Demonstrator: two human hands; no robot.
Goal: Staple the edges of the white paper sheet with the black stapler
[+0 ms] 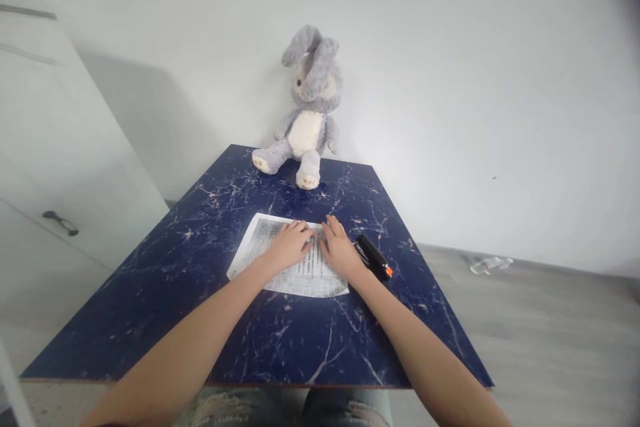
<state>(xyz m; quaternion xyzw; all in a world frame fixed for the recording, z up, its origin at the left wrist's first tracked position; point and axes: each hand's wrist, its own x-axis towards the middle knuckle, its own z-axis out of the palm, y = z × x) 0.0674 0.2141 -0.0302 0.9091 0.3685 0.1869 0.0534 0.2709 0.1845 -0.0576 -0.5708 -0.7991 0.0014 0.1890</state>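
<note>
A printed sheet of paper (250,250) lies on the dark blue marbled table, its lower edge slightly curved. My left hand (290,245) rests palm down on the middle of the sheet, fingers stretched out. Close beside it, my right hand (339,250) lies flat over the sheet's right part, also with its fingers extended. Both hands are open and hold nothing; they hide part of the print. Just right of my right hand is a black, long object with an orange end (374,257), whose kind I cannot make out.
A grey plush rabbit (306,130) sits at the table's far edge against the white wall. The blue table (280,340) has its near edge above my legs. At left stands a white cabinet (60,147) with a dark handle. Clear plastic (491,265) lies on the floor at right.
</note>
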